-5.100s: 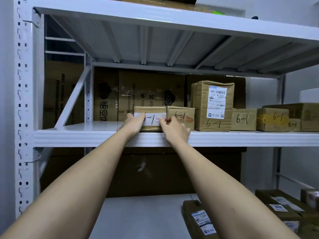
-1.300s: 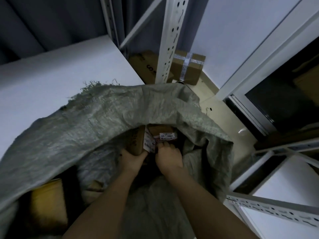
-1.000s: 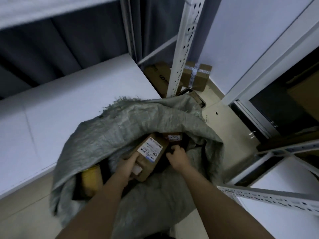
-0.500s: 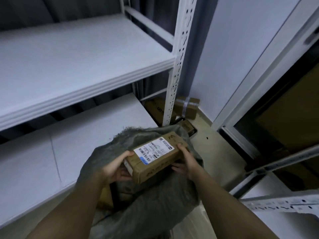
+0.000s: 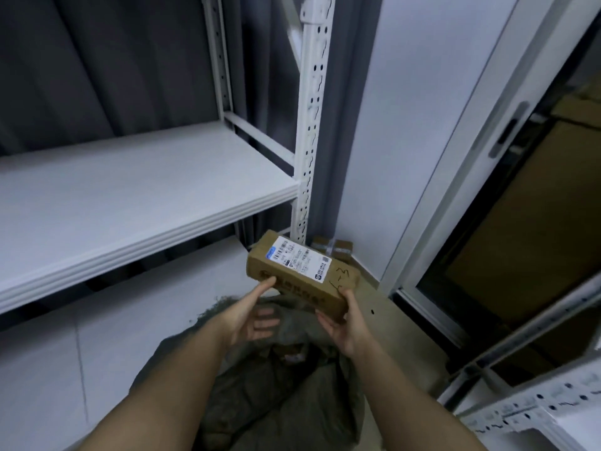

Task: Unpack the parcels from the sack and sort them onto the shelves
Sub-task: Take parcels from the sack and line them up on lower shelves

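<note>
1. Both forearms reach forward and slightly down from the bottom of the view, bare, with the wrists close together above the grey sack (image 5: pixel 276 385) on the floor.
2. The right hand (image 5: pixel 344 323) is palm-up under the near end of a brown cardboard parcel (image 5: pixel 302 275) — fingers curled around its lower edge, thumb up against the end face, grasping it.
3. The left hand (image 5: pixel 250 315) is turned palm-up with fingers relaxed and spread; only the extended thumb tip touches the parcel's left lower corner, so this hand is released rather than gripping.
4. The parcel is held in the air above the sack's mouth, tilted, its white shipping label (image 5: pixel 300 260) facing up and handwritten marks beside the label.
5. To the left stands a white shelf (image 5: pixel 136 196); its perforated upright (image 5: pixel 309 131) rises just behind the parcel — a small taped box (image 5: pixel 331 249) lies on the floor at its foot.
</note>
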Demonstrator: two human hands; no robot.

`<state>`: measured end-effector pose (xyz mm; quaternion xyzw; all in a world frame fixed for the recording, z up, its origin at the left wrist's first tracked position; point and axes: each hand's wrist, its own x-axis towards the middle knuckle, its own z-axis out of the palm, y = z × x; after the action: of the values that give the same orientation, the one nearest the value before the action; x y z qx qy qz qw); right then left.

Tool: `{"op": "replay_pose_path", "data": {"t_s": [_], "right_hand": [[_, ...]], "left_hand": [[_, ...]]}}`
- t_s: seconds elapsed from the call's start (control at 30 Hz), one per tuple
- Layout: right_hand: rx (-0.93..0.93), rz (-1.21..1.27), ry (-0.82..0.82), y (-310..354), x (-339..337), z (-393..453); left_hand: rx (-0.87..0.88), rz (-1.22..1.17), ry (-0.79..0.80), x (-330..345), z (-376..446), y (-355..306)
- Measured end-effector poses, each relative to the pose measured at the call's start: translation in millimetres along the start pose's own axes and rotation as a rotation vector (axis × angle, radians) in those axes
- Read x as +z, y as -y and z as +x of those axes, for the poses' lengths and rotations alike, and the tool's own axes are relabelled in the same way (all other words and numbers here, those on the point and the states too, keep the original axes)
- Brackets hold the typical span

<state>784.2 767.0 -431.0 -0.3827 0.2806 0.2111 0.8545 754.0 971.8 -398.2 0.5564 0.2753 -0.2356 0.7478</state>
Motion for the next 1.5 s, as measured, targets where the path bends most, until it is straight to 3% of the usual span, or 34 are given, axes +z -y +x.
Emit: {"op": "replay_pose_path", "data": {"t_s": [0.2, 0.43, 0.67, 0.9, 1.2, 1.5], "right_hand": [[0.076, -0.209, 0.082, -4, 2, -16], [0.180, -0.656, 0.192, 24, -6, -31], [-0.145, -0.751, 0.178, 63, 9, -26], [-0.196, -0.768, 0.252, 65, 11, -30], [-0.254, -0.717, 0.105, 48, -45, -85], [-0.322, -0.574, -0.176, -22, -151, -197]], "left_hand": [[0.049, 0.084, -0.031, 71, 2, -6], [0.161, 0.004, -0.116, 68, 13, -9], [0.179, 0.215, -0.043, 50, 2, -24], [0.206, 0.258, -0.018, 60, 0, -26], [0.163, 0.355, 0.105, 93, -30, 12], [0.066, 0.498, 0.352, 142, -80, 115]]}}
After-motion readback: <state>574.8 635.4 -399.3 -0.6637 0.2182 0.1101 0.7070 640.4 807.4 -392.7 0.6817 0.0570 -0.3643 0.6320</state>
